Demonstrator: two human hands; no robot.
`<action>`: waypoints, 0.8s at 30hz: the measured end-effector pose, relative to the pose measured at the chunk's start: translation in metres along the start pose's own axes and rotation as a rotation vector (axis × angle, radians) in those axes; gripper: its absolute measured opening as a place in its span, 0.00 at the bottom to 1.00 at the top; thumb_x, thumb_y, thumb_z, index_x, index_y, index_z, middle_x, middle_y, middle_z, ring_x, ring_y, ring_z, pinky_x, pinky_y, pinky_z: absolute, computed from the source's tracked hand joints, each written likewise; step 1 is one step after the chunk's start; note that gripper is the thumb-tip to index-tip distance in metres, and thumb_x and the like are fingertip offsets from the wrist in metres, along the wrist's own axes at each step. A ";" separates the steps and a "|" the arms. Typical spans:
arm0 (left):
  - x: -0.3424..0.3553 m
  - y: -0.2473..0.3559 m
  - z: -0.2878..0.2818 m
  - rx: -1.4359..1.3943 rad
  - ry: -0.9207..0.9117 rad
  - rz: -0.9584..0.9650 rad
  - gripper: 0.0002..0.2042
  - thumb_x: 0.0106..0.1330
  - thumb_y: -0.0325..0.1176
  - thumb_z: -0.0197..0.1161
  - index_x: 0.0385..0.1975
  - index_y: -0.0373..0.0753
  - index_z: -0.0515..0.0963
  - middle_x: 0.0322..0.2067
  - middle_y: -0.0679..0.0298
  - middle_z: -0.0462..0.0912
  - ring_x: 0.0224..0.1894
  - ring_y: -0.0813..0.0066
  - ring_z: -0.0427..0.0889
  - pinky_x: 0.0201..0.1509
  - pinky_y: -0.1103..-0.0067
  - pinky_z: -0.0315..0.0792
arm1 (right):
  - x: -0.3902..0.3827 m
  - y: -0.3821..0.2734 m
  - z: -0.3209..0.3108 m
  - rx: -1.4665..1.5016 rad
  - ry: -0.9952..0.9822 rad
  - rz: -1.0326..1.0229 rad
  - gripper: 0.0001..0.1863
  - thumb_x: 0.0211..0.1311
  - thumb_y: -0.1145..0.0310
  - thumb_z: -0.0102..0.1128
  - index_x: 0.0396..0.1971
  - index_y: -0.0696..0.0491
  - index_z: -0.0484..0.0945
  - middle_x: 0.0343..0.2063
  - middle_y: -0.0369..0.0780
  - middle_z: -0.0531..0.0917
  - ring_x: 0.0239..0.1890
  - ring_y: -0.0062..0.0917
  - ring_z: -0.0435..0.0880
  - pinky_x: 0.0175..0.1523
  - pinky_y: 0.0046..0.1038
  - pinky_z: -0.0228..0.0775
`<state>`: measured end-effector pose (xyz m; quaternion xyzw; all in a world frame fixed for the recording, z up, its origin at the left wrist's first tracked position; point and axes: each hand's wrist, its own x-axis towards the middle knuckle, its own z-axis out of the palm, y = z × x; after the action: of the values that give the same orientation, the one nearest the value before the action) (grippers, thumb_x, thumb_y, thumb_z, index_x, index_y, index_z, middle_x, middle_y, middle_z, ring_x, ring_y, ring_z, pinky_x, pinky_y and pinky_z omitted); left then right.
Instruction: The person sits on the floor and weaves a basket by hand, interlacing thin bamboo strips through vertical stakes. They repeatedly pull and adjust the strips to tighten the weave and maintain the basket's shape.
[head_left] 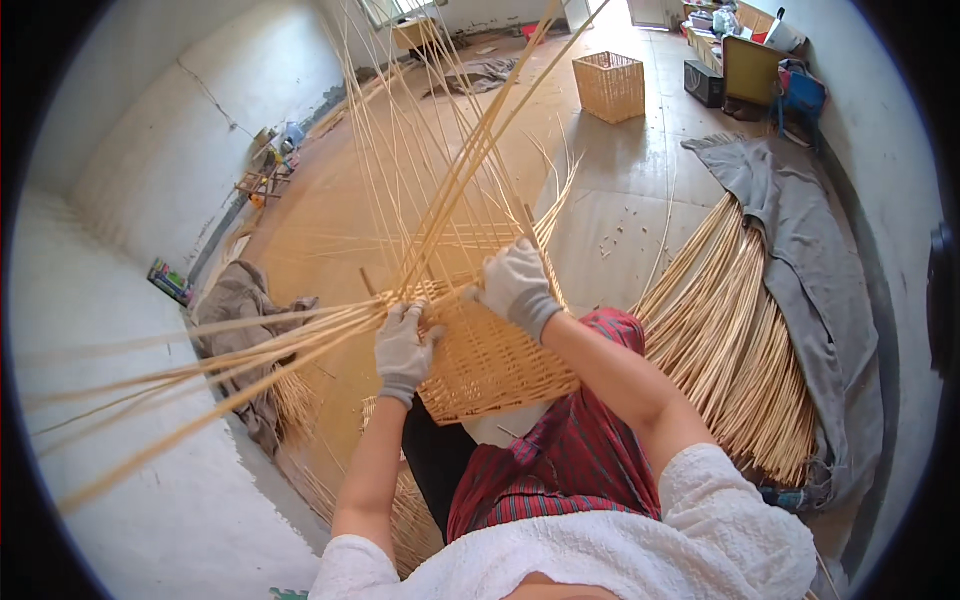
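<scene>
Head camera: with a clock face centred on the woven basket [495, 365] and twelve toward the far end of the room, the basket sits just above the person's lap, near the middle of the view. Its wall faces the camera at a slant. The near edge runs from between eight and nine o'clock to between two and three; the edge at the hands runs much the same way. Which side of the weave is longer, I cannot tell, since the hands cover part of it.

Long pale rods [481, 135] stand up from the far edge, fanning from eleven to one o'clock. Another loose bundle [280, 345] leaves the left corner, its long axis pointing between eight and nine.

The gloved left hand [405, 343] lies at nine o'clock, its fingers bent over the edge where the rods gather, its thumb apart toward the right. The gloved right hand [517, 280] lies just past twelve, curled at the edge beside a short upright stick [530, 215]; what its fingers pinch, I cannot tell.

At five o'clock, red striped cloth [590, 455] covers the lap. A heap of rods [735, 340] lies at three, partly under a grey cloth [800, 250]. A second basket [610, 90] stands upright on the floor at one, and a brown cloth [240, 320] lies crumpled at nine.
</scene>
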<state>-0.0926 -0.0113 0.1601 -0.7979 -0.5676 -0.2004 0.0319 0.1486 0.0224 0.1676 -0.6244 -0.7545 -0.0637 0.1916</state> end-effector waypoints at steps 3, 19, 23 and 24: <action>-0.022 0.022 -0.011 0.163 0.012 -0.077 0.33 0.61 0.51 0.71 0.63 0.42 0.74 0.53 0.54 0.79 0.53 0.53 0.80 0.59 0.64 0.73 | -0.025 -0.001 -0.001 0.098 -0.030 -0.002 0.35 0.57 0.31 0.58 0.30 0.53 0.85 0.29 0.46 0.86 0.41 0.37 0.84 0.61 0.39 0.64; -0.035 0.013 0.007 0.182 -0.414 0.001 0.19 0.72 0.46 0.59 0.55 0.42 0.71 0.46 0.50 0.83 0.48 0.48 0.83 0.50 0.59 0.78 | -0.084 0.011 -0.001 0.081 0.010 -0.006 0.30 0.57 0.36 0.64 0.34 0.53 0.83 0.39 0.49 0.85 0.52 0.46 0.79 0.66 0.49 0.62; -0.071 -0.006 0.043 0.025 -0.294 -0.072 0.18 0.71 0.39 0.62 0.56 0.39 0.72 0.52 0.47 0.80 0.54 0.47 0.80 0.58 0.61 0.76 | -0.107 -0.010 0.016 0.087 0.111 -0.008 0.25 0.60 0.46 0.67 0.49 0.49 0.82 0.52 0.47 0.82 0.57 0.47 0.77 0.65 0.50 0.63; -0.073 -0.006 0.042 -0.111 -0.143 -0.032 0.18 0.70 0.36 0.63 0.56 0.38 0.73 0.51 0.47 0.81 0.54 0.48 0.80 0.59 0.62 0.75 | -0.112 -0.012 0.008 0.035 0.284 -0.007 0.25 0.60 0.48 0.67 0.52 0.48 0.81 0.54 0.46 0.81 0.59 0.46 0.75 0.65 0.49 0.64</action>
<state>-0.1067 -0.0626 0.0940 -0.8016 -0.5690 -0.1747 -0.0563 0.1514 -0.0803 0.1210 -0.6029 -0.7230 -0.1392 0.3072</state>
